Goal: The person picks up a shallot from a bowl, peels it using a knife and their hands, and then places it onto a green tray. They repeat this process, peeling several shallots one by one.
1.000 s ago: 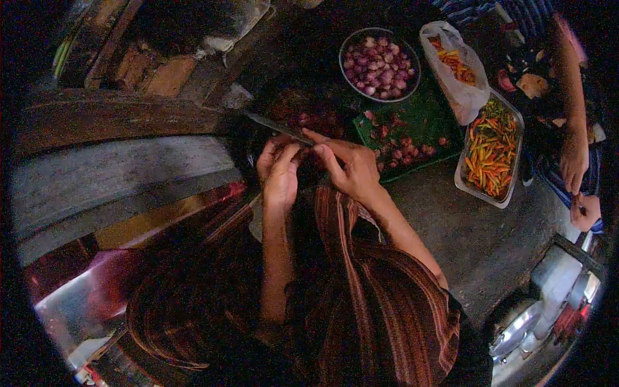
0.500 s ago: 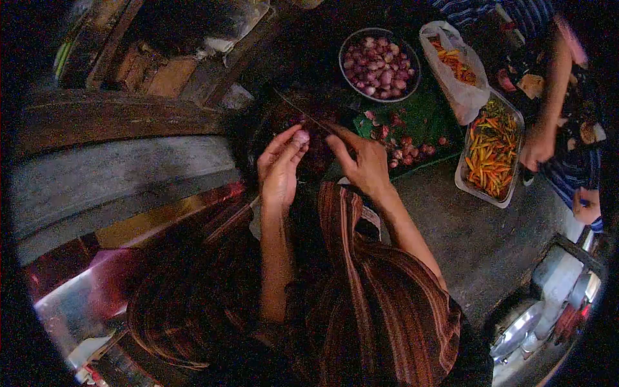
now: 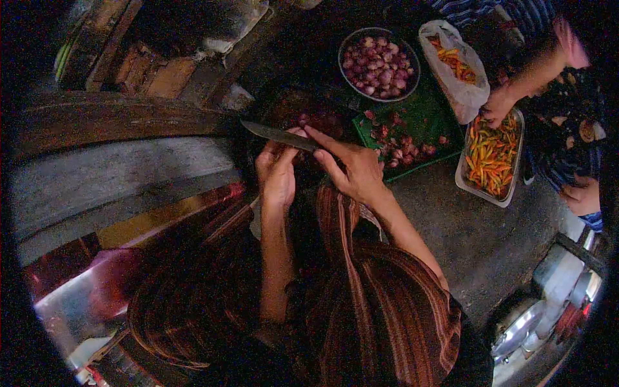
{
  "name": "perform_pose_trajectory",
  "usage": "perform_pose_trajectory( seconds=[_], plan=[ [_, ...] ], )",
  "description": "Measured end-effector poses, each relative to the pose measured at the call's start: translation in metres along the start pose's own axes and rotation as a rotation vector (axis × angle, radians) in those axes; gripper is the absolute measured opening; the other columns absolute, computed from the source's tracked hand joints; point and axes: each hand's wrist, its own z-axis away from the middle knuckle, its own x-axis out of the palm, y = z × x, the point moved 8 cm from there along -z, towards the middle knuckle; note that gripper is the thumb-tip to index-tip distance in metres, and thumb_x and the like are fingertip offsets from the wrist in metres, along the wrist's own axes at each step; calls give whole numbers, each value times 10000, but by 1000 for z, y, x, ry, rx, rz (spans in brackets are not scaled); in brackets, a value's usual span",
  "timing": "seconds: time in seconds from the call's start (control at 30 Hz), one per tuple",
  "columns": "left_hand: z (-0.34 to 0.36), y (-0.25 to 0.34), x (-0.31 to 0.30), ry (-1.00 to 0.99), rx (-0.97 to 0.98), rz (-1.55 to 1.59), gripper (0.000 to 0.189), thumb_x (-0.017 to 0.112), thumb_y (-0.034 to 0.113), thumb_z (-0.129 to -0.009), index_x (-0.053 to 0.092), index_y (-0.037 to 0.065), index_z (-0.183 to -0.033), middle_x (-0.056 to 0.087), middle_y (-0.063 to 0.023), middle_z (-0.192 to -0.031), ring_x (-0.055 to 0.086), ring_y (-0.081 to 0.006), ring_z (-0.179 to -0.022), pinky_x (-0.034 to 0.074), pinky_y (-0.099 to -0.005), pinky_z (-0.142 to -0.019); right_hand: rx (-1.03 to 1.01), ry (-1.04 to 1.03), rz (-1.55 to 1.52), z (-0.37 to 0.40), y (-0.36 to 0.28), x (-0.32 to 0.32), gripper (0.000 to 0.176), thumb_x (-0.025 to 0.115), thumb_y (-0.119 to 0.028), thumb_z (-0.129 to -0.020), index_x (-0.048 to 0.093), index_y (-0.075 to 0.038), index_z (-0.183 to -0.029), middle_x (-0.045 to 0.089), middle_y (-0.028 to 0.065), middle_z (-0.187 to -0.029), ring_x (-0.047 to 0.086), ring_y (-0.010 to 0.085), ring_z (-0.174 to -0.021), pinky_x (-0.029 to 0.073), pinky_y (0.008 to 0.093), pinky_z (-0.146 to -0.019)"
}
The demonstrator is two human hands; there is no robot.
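Note:
My right hand [image 3: 354,169] is closed on a knife [image 3: 278,135], its blade pointing left across the fingertips of my left hand [image 3: 277,173]. Those left fingers are pinched round a shallot [image 3: 297,132], mostly hidden behind the blade. Beyond both hands, a dark container [image 3: 284,106] holds a few purple shallots, dimly seen. To the upper right are a metal bowl of shallots [image 3: 379,68] and a green tray [image 3: 445,132] with more shallots and skins.
At the right, a co-worker's hand [image 3: 498,106] reaches into a metal tray of chillies [image 3: 493,155], beside a plastic bag [image 3: 474,100] with chillies. Pans [image 3: 516,329] lie at the lower right. A wooden beam [image 3: 122,119] runs along the left.
The knife has swung down and left, so its blade now lies over the shallot and my left fingertips. The co-worker's hand has moved up and left to the chillies.

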Motion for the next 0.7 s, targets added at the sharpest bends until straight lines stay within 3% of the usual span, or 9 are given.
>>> perform_pose_trajectory(
  seconds=[0.27, 0.47, 0.57, 0.63, 0.7],
  plan=[
    [4, -4, -10, 61, -51, -34, 226, 618, 24, -799, 596, -23, -1019, 626, -81, -998, 577, -158, -940, 436, -280, -859, -43, -26, 60, 0, -7, -3, 342, 511, -289, -885, 557, -198, -1211, 657, 119, -870, 640, 271, -747, 496, 338, -644],
    [1, -12, -19, 66, -93, -87, 219, 597, -12, -795, 599, -36, -1013, 627, -96, -990, 588, -163, -909, 443, -273, -855, -50, 111, -87, 1, 8, -5, 267, 513, -278, -891, 642, -143, -1082, 661, 116, -833, 651, 240, -696, 495, 327, -602],
    [2, -4, -4, 15, -99, -105, 231, 593, -6, -805, 592, -44, -1033, 622, -106, -1000, 591, -169, -908, 454, -276, -850, 93, 83, -138, -1, 17, -5, 275, 504, -298, -898, 659, -120, -1040, 662, 121, -864, 654, 228, -696, 488, 311, -602],
    [4, -6, -2, 9, -149, -73, 247, 591, 14, -818, 584, -45, -1057, 618, -115, -1017, 594, -177, -912, 466, -289, -851, 88, 105, -115, -2, 26, -2, 296, 473, -338, -895, 656, -154, -1037, 654, 142, -883, 633, 323, -765, 501, 392, -672],
    [4, -7, -1, -3, -155, -66, 253, 583, 21, -826, 577, -43, -1071, 612, -120, -1031, 590, -180, -929, 472, -295, -850, 108, 121, -89, -1, 32, 0, 308, 470, -349, -895, 659, -144, -1027, 652, 150, -873, 631, 331, -756, 498, 399, -668]
  ],
)
